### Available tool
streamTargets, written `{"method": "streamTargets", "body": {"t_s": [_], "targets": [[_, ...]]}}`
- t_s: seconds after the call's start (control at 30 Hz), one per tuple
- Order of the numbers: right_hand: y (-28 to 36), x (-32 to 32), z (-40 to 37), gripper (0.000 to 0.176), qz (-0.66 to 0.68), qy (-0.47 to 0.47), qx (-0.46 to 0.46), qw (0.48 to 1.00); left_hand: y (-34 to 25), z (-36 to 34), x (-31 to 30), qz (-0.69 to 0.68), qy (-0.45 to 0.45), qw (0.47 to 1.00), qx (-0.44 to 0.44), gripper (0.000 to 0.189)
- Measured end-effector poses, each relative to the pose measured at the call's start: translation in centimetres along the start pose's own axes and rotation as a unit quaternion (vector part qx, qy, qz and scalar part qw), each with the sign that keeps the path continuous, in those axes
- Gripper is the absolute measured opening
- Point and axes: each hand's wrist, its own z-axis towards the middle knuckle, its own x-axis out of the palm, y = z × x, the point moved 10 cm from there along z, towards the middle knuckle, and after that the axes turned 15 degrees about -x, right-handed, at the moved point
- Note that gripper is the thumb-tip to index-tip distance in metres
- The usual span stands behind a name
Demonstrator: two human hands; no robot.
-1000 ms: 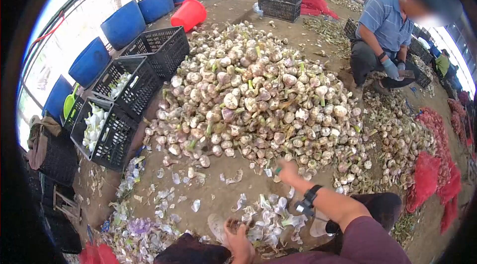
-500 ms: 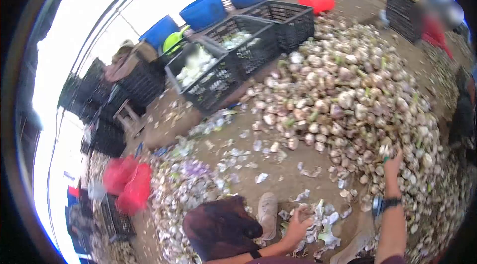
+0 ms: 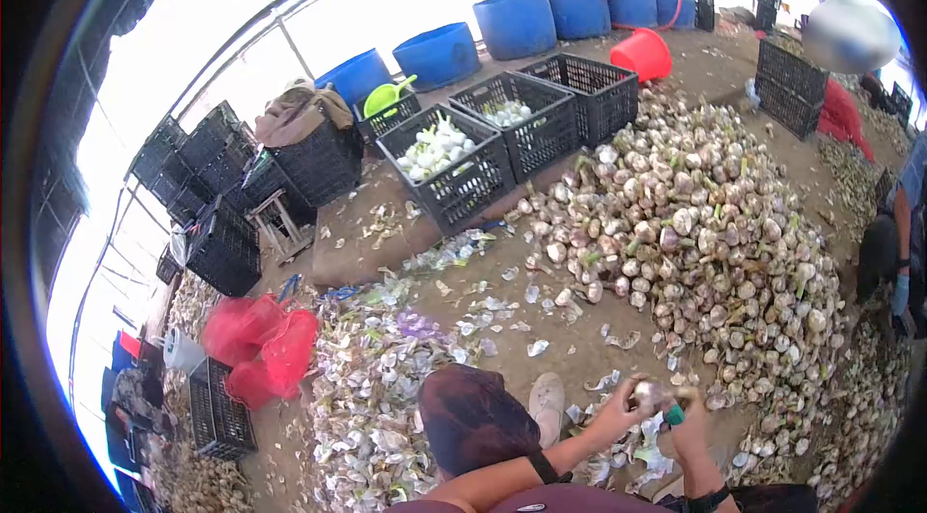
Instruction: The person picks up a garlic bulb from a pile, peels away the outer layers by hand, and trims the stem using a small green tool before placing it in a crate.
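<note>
Garlic bulb (image 3: 651,395) is grasped in the left hand (image 3: 630,407), above scattered peelings (image 3: 649,460); the right hand (image 3: 689,428) is clenched around a small green item (image 3: 674,414), its type indiscernible. Sound practice appears to call for a steady bulb and the left hand clear of that item. Beyond lie the garlic heap (image 3: 715,223) and, farther, black plastic crates (image 3: 470,193).
</note>
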Motion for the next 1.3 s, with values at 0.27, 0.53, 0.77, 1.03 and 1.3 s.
{"method": "streamTargets", "body": {"t_s": [0.27,0.53,0.77,1.03,1.3], "targets": [[1.9,0.1,-1.2,0.02,-0.077,-0.012,0.0,0.997,-4.6,-6.1,-0.7,0.065,-0.096,0.99,0.084,0.062],[9.9,3.0,-1.8,0.018,-0.206,0.056,-0.225,0.951,-4.4,-6.0,-2.4,0.013,-0.056,0.997,0.055,0.057],[10.4,3.2,-1.5,0.018,-0.178,0.096,-0.229,0.952,-1.0,-5.9,-0.1,-0.369,0.127,0.913,-0.12,0.038],[10.2,5.2,-2.4,0.025,-0.229,0.085,-0.242,0.939,0.0,-5.4,-0.6,-0.399,0.107,0.899,-0.147,0.039],[2.6,1.8,0.1,0.014,0.202,-0.085,-0.005,0.976,0.9,-4.7,0.1,-0.456,0.186,0.858,-0.148,0.043]]}}
